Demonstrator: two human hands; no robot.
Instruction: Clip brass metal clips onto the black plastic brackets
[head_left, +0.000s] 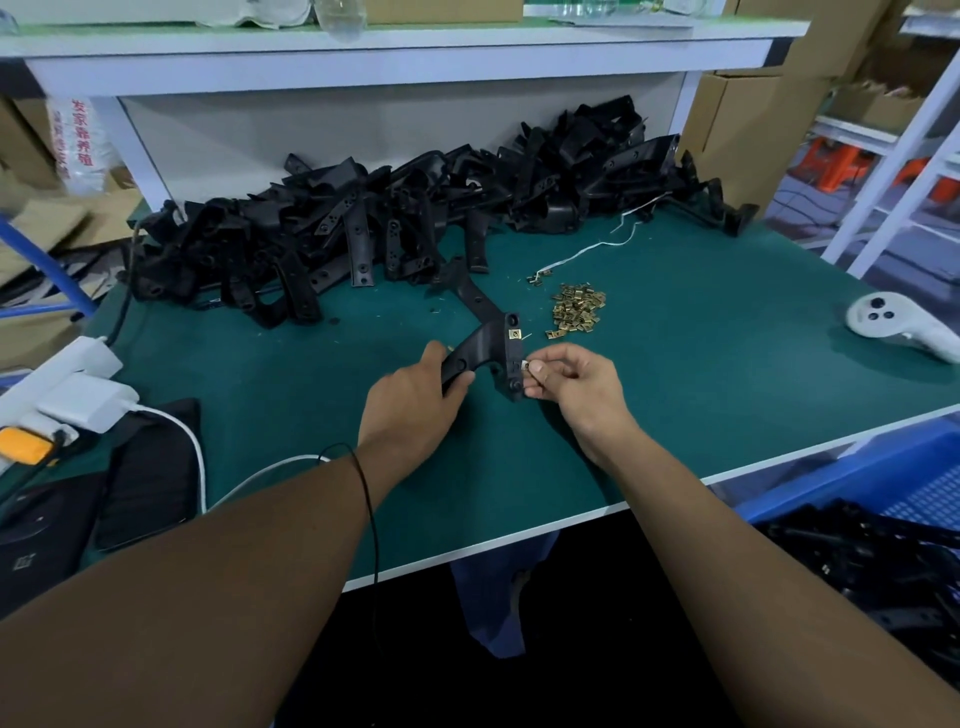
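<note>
My left hand (415, 395) grips the lower arm of a black plastic bracket (491, 338) just above the green table. One brass clip (514, 335) sits on the bracket's upper right edge. My right hand (571, 382) pinches a second brass clip (525, 367) against the bracket's edge a little lower down. A loose heap of brass clips (576, 309) lies on the mat behind my right hand. A big pile of black brackets (389, 218) stretches along the back of the table.
A white controller (893, 325) lies at the right edge of the green table (727, 338). A white power strip (67, 389), its cable and dark pouches sit at the left. A blue crate (883, 488) with black parts stands below the table's right corner.
</note>
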